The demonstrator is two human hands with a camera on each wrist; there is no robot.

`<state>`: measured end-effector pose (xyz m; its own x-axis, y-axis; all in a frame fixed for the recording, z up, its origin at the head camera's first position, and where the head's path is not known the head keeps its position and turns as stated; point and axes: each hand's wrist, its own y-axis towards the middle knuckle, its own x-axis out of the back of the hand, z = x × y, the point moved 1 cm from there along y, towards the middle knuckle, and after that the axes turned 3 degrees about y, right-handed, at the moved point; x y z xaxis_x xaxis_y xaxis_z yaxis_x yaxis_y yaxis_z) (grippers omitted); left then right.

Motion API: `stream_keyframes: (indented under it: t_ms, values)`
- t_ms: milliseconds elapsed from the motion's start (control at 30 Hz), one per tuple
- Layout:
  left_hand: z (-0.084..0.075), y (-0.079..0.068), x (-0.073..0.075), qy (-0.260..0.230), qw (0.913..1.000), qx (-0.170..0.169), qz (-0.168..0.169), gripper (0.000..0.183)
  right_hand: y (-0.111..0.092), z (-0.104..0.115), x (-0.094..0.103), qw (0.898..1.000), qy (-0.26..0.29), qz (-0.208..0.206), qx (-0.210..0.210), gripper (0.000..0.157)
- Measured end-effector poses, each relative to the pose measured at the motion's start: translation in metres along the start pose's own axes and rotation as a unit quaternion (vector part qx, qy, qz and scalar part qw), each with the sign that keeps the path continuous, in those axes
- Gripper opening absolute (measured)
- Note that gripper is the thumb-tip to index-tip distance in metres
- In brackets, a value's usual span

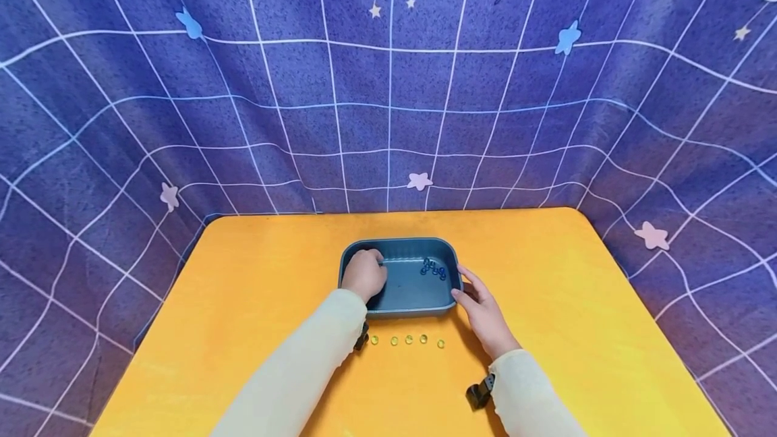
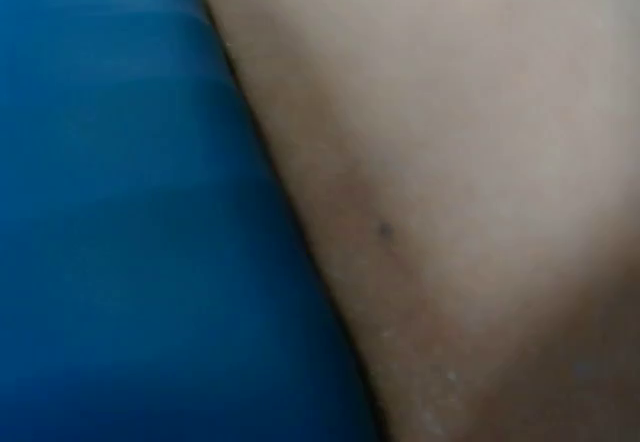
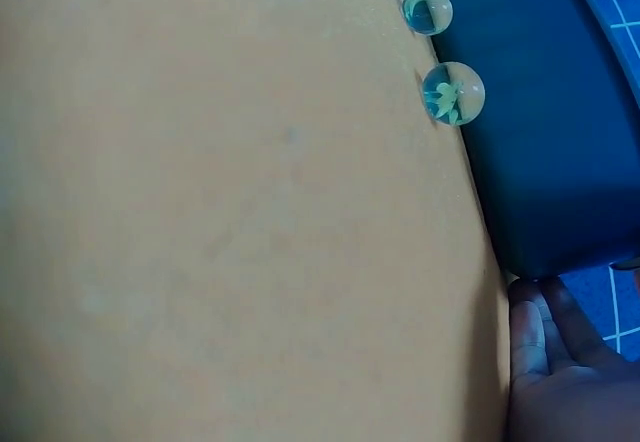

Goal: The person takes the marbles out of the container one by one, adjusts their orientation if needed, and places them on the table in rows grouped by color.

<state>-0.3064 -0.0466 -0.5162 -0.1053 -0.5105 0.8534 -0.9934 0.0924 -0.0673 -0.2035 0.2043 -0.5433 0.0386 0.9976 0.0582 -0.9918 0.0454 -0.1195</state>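
A dark blue rectangular tub (image 1: pixel 408 311) with rounded corners sits on the table. My left hand (image 1: pixel 364 275) reaches inside its left end with fingers bent; the fingertips, and anything between them, are hidden. At the opposite end my right hand (image 1: pixel 487 316) holds the tub by its near right corner, thumb at the rim and fingers against the outer wall. Several small blue marbles (image 1: pixel 434 268) lie together on the tub's floor at the right. In front of the tub, clear glass marbles (image 1: pixel 409 339) form a row; the right wrist view shows a patterned marble (image 3: pixel 453 93) closely.
The yellow-orange tabletop (image 1: pixel 255 268) spreads around the tub. A purple-blue gridded curtain (image 1: pixel 388 120) with stars hangs behind the table and along both sides. Black wrist cameras (image 1: pixel 479 393) sit at both cuffs. The left wrist view is blurred.
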Motion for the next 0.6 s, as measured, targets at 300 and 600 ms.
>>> stream_keyframes:
  t_ms: [300,600]
  values:
    - [0.0009,0.0009,-0.0042,0.014,0.9998,-0.008,0.014,0.02,0.0,0.0002,0.0,1.0,-0.002,-0.001,-0.009,0.055]
    - [0.0,0.0005,-0.0031,0.0,0.9997,-0.005,0.025,0.016,0.0007,-0.0008,0.0006,1.0,-0.002,0.001,-0.006,0.055]
